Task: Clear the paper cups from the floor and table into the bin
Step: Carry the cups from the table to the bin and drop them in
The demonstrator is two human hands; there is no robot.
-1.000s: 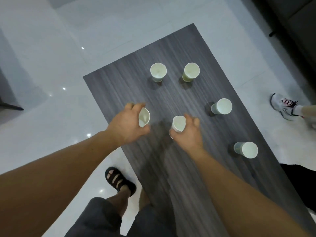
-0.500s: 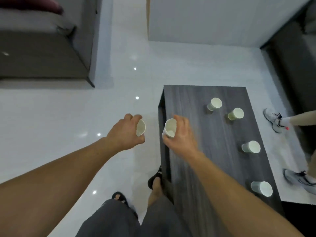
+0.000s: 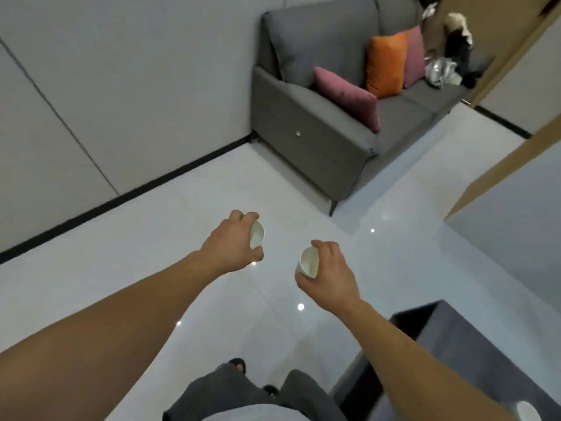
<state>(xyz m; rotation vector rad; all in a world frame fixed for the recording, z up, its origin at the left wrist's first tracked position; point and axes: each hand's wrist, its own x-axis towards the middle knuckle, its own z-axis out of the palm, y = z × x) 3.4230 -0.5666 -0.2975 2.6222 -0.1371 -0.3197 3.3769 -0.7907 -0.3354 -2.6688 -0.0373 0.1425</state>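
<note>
My left hand (image 3: 232, 244) grips a white paper cup (image 3: 256, 234), its mouth turned to the right. My right hand (image 3: 329, 276) holds a second white paper cup (image 3: 308, 264), mouth facing up and left. Both hands hang over the white floor, to the left of the dark wooden table (image 3: 473, 354). One more paper cup (image 3: 528, 411) shows on the table at the bottom right corner, partly cut off. No bin is in view.
A grey sofa (image 3: 318, 132) with pink and orange cushions stands ahead against the wall. A wooden panel (image 3: 498, 174) rises on the right. Glossy white floor (image 3: 151, 238) spreads ahead and to the left. My legs and sandals show at the bottom.
I have turned left away from the table, both cups still in my hands. The table has slid to the bottom right and the sofa has come into view.
</note>
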